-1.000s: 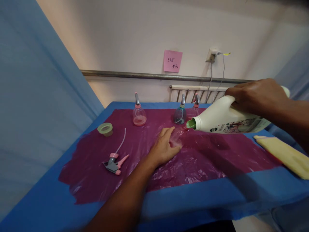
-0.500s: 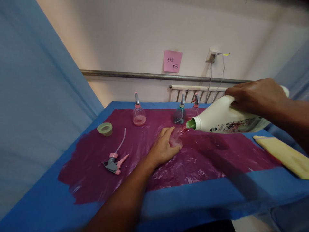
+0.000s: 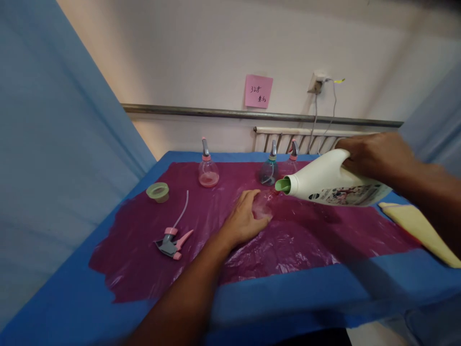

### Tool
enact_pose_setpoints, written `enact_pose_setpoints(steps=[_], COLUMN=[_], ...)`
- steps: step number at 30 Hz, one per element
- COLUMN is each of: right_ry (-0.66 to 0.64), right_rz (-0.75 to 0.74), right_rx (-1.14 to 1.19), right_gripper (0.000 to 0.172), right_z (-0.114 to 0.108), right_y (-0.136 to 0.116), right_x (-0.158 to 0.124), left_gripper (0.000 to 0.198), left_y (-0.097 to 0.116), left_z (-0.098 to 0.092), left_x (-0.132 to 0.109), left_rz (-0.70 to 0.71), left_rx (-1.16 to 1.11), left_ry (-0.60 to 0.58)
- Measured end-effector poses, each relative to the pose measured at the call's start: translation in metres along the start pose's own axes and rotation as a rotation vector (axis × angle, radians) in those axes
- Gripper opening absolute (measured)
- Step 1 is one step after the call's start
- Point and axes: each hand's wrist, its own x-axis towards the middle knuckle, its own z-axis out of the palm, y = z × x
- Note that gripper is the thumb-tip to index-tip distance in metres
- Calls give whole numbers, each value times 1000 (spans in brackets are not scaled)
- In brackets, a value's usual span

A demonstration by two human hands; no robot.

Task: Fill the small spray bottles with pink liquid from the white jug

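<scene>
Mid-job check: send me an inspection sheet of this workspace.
Surface: purple sheet, wrinkled, over blue cloth.
Job's things: jug tipped, its mouth close to the top of the clear bottle; flow unclear.
Clutter: loose sprayer head, tub, three spray bottles, yellow cloth-like item.
Grips: left grip around the clear bottle; right grip on the jug.
Cables: two cables hang at the wall socket.
Surroundings: wall note, rail, blue curtain at left.

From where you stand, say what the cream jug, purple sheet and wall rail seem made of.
Cream jug: probably satin plastic, given its smooth moulded shape. Purple sheet: glossy, likely plastic film, with crinkled highlights. Wall rail: dull, possibly metal by its grey sheen.
</scene>
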Motion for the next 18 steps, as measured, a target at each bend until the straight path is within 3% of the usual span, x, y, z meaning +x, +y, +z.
enact_pose_setpoints(steps=[3, 6, 14, 18], right_ry=[-44, 1, 231, 312], right_rz=[41, 139, 602, 749], right_rx=[-45, 72, 774, 980], right_gripper=[28, 34, 18, 17], right_z=[17, 31, 62, 90], right_y=[-4, -3, 13, 16], right_x=[-6, -11, -28, -44], left_gripper=[75, 76, 82, 92], left_y=[1, 1, -2, -4], left_z=[0, 1, 3, 2], left_x=[-2, -2, 0, 1], left_rz=[-39, -79, -145, -115], left_rx=[-4, -5, 2, 0], left_ry=[1, 3, -19, -25])
